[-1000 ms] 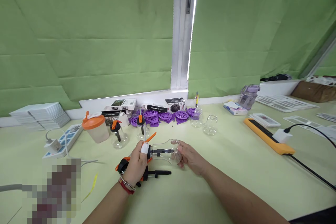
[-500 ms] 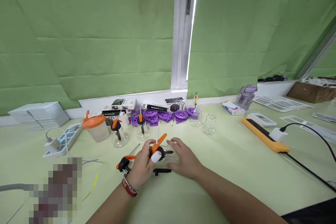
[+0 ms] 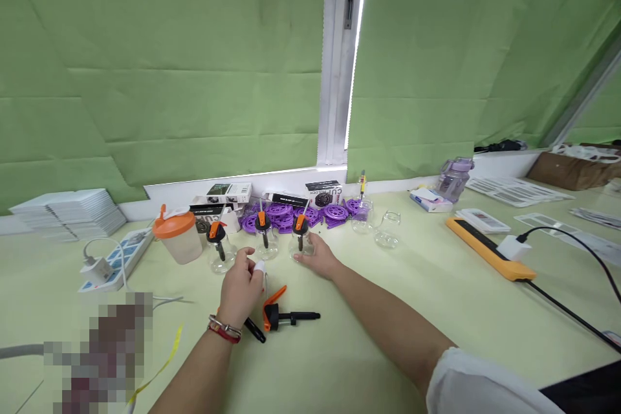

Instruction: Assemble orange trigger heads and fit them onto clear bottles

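Observation:
My right hand (image 3: pixel 319 257) reaches forward and grips the base of a small glass bottle (image 3: pixel 300 244) with an orange and black pump top. The bottle stands upright on the table, third in a row with two like bottles (image 3: pixel 265 240) (image 3: pixel 217 251). My left hand (image 3: pixel 240 286) hovers nearer to me, fingers loosely curled and apart, a white cover on one fingertip, nothing seen in it. Just below it a loose orange and black pump head (image 3: pixel 279 317) lies on the table, with another one (image 3: pixel 253 330) partly hidden under the hand.
Two bare glass bottles (image 3: pixel 387 233) stand to the right of the row. Behind are purple discs (image 3: pixel 310 213), small boxes (image 3: pixel 228 194) and an orange-lidded cup (image 3: pixel 177 236). A power strip (image 3: pixel 119 255) lies left, an orange power strip (image 3: pixel 490 249) with a cable lies right.
The bottle held between both hands has been carried forward and stood upright in the row by my right hand. My left hand let go of its pump top and drew back.

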Demonstrator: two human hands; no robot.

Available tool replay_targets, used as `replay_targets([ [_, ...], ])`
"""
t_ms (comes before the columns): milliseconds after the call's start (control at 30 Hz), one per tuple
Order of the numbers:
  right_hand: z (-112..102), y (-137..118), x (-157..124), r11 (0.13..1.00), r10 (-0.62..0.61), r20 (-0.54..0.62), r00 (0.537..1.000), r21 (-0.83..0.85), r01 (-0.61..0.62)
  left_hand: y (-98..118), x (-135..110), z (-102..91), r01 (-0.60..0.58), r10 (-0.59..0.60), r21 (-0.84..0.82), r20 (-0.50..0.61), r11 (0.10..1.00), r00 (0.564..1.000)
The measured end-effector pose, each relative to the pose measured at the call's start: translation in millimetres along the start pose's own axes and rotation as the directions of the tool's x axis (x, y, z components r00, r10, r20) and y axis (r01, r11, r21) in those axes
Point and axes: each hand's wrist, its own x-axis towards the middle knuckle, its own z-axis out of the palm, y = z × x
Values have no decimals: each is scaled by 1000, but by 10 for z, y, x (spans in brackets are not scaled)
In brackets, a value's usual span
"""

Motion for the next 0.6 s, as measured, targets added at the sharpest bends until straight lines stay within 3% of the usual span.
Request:
replay_targets([
  [167,174,-42,146,999,-14,50,999,35,12,-6,34,-58,19,-23,132,24,991,999],
  [300,240,-64,175,996,-52,104,993,84,43,58,12,-78,-49,-3,276,185,960,983],
  [467,268,-44,114,993,-104,97,990,59,98,172,-96,-56,-305,147,293,460,906,876],
  [600,122,1,-71,974,-182,-46,982,-143,174,224,-157,-43,-380,225,200,534,903,815],
])
